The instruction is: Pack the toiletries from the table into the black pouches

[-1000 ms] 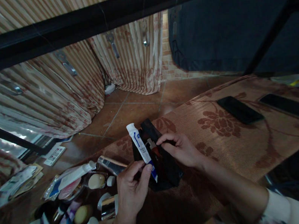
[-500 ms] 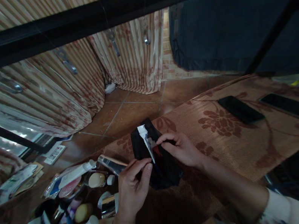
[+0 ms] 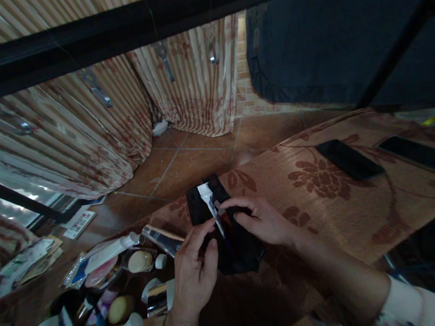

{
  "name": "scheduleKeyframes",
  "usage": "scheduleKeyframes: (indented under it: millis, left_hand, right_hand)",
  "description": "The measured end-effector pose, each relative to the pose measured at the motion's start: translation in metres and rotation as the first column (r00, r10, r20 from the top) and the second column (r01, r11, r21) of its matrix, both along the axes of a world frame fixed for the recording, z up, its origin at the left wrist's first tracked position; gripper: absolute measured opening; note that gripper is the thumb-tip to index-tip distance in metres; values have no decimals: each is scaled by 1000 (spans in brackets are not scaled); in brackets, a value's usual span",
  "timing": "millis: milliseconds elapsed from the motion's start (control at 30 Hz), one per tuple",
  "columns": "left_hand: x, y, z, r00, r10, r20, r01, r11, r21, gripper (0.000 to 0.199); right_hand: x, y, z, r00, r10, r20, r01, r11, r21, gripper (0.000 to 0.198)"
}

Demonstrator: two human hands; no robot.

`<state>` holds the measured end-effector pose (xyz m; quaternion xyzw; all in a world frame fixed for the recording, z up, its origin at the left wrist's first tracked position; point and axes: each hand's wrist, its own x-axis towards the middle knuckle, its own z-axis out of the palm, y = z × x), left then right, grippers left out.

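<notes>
- The white-and-blue tube has just gone lower: a second ago its printed face stood clear above the black pouch, and now it shows almost edge-on, tilted, its lower end inside.
- The left hand has let go of its pinch; thumb and forefinger stand well apart, with the forefinger's tip at or just beside the tube.
- The right hand is at the other side of the pouch mouth, forefinger stretched towards the tube, thumb slightly apart from it. From here I can't tell whether it grips the pouch's edge.
- To my mind the tube is mostly placed, as the pouch now seems to bear it, though its white cap end still sticks up.
- The pouch rests on a surface spread with brown flowered cloth; jumbled toiletries crowd its left, two dark phones lie well to the right.
- Beyond are pleated curtains, brown floor tiles and a dark bar crossing overhead.
</notes>
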<state>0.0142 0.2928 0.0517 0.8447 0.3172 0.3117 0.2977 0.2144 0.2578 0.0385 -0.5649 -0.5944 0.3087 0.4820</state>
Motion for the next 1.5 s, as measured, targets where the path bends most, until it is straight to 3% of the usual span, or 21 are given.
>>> scheduleKeyframes:
  millis: [167,267,567,767,1100,1500]
  left_hand:
    - [3,0,0,977,-101,-186,91,994,-65,58]
    - [3,0,-1,975,-97,-198,88,995,-54,55]
    - [0,2,1,998,-32,-53,30,999,-31,31]
    - [2,1,2,1000,5,23,-4,997,-73,20]
    - [4,1,5,988,-87,-124,71,989,-127,32]
    - [4,-2,3,998,43,54,-44,999,14,22]
  right_hand:
    - [-1,-1,1,997,27,78,-30,999,41,52]
    - [-2,0,-1,996,-2,87,-2,999,41,47]
    - [-2,0,0,990,-109,90,102,992,80,38]
    - [1,0,3,991,-112,79,103,989,108,36]
    - [0,-1,1,989,-119,85,109,987,119,32]
    - [2,-2,-2,987,-139,76,127,982,141,27]
